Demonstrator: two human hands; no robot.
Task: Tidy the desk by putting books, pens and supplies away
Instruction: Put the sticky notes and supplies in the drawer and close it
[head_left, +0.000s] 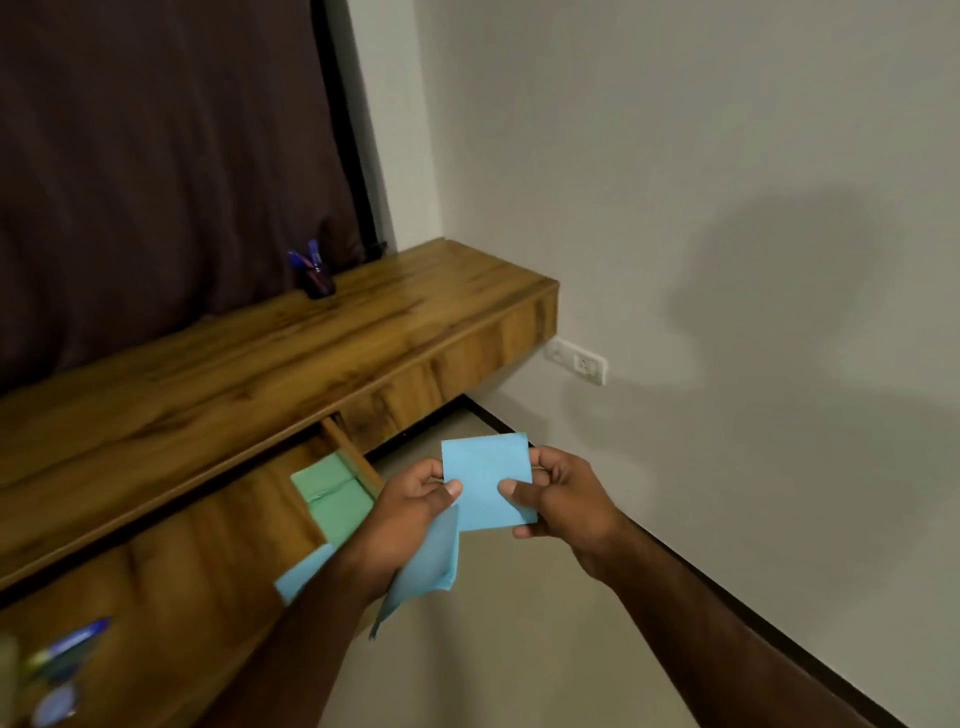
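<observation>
Both of my hands hold a square of light blue paper (488, 480) above the floor, in front of the wooden desk (270, 358). My left hand (415, 512) pinches its left edge and also grips more loose blue sheets (431, 566) hanging below the palm. My right hand (561, 499) pinches the square's right side, thumb on top. Left of my hands a drawer (343, 452) stands pulled out, with green paper (332, 496) lying inside. A dark pen cup (317, 283) with blue pens stands at the back of the desktop.
Blurred pens and a round object (57, 670) sit at the lower left edge. A dark curtain (156, 156) hangs behind the desk. A white wall socket (576, 361) is on the grey wall to the right. Beige floor lies below my arms.
</observation>
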